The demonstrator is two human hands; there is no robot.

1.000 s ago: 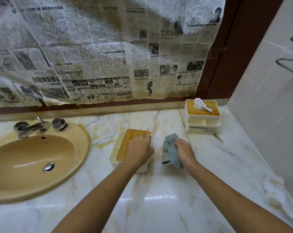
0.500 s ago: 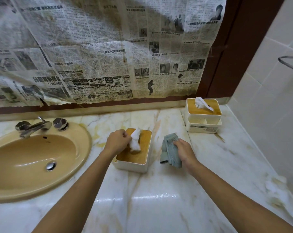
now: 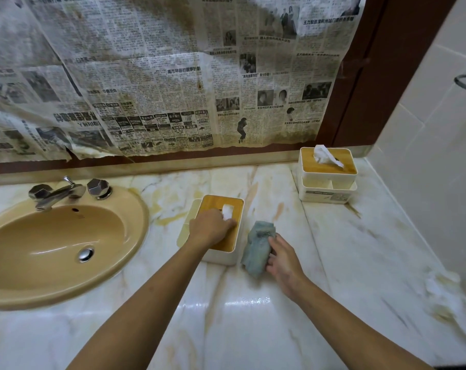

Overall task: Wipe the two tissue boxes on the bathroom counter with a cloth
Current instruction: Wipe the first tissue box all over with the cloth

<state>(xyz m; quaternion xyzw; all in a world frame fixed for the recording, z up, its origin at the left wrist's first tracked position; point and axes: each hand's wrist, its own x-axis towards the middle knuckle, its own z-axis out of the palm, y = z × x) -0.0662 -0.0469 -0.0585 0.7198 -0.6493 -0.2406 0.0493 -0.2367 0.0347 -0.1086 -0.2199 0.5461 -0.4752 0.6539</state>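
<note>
- On the marble counter [image 3: 253, 316], right of the sink [image 3: 53, 249], the near tissue box [image 3: 218, 259] sits under the left hand [image 3: 209, 231]. Its bent fingers touch the tissue [image 3: 227, 210] in the lid slot; whether they pinch it cannot be told.
- The right hand [image 3: 282, 259] grips the bunched grey-blue cloth [image 3: 257, 247], which lies on the counter just beside that box.
- The far tissue box [image 3: 326, 177] stands in the back corner, well apart from both hands.
- With the cloth on neither box, no wipe looks finished; the far box probably has yet to be done.

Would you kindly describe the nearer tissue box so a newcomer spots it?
Find the tan sink. Just right of it, under the left hand, sits the nearer tissue box. Unlike the corner box, its tissue barely protrudes.
</note>
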